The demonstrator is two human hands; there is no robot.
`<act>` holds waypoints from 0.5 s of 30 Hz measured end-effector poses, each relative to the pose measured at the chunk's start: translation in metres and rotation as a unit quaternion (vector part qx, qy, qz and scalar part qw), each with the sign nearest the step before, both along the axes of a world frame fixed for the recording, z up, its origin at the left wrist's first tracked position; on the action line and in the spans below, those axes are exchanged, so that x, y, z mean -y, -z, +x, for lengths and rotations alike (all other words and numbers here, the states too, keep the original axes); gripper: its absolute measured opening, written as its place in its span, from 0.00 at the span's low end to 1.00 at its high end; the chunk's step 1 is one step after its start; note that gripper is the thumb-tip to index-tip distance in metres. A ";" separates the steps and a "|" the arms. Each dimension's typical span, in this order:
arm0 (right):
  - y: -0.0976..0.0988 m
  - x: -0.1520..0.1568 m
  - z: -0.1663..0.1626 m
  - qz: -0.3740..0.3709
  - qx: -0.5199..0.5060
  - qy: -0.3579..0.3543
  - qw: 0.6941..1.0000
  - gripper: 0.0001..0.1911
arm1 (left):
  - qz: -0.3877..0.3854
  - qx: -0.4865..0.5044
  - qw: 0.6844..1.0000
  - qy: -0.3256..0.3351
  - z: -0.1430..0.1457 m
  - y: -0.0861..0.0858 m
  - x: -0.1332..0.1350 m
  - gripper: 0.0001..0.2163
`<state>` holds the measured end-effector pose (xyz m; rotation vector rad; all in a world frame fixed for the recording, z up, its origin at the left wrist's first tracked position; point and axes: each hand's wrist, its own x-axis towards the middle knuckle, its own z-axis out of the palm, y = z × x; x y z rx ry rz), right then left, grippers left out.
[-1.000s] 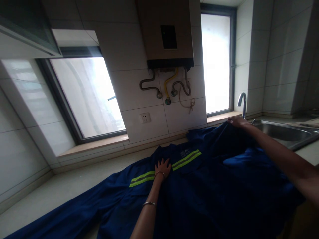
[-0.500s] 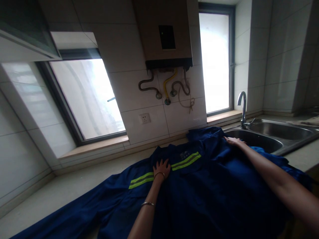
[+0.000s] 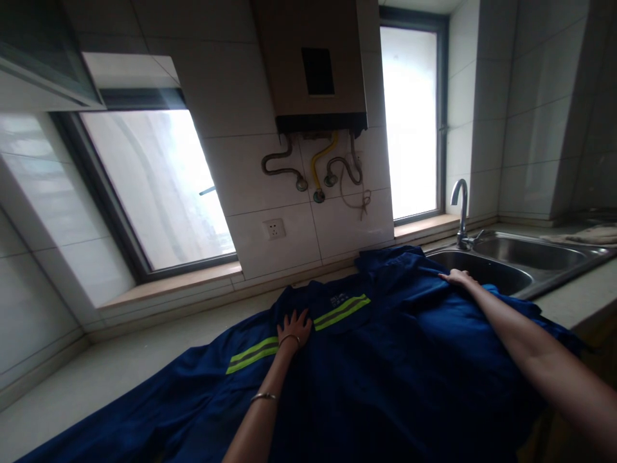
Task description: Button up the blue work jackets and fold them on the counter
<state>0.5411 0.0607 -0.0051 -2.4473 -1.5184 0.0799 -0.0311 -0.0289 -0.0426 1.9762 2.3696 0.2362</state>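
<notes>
A dark blue work jacket with yellow-green reflective stripes lies spread over the pale countertop. My left hand rests flat on the jacket's chest, between the two stripes, fingers apart. My right hand lies palm down on the jacket's far right part, close to the sink's edge, and presses the cloth flat. Neither hand grips anything.
A steel double sink with a curved tap sits at the right. On the tiled wall hang a water heater with hoses and a socket. Windows flank it.
My right hand held a fold of the jacket raised near the tap; it has come down and now lies flat on the cloth. My left hand stayed on the chest.
</notes>
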 end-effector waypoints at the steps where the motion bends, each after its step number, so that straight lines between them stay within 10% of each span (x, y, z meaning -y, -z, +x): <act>1: -0.001 0.001 -0.004 -0.020 -0.002 0.014 1.000 0.36 | 0.000 -0.002 1.000 -0.001 0.000 0.000 0.001 0.25; 5: -0.014 0.014 -0.043 0.037 0.081 -0.073 0.993 0.22 | -0.004 -0.006 1.000 0.000 0.002 -0.002 0.002 0.25; 9: -0.027 0.040 -0.097 0.094 0.111 -0.366 0.919 0.23 | -0.005 -0.012 1.000 0.006 0.002 -0.004 0.004 0.25; 15: -0.020 0.072 -0.123 -0.082 0.122 -0.458 0.877 0.40 | -0.008 -0.008 1.000 0.001 0.003 -0.006 0.006 0.25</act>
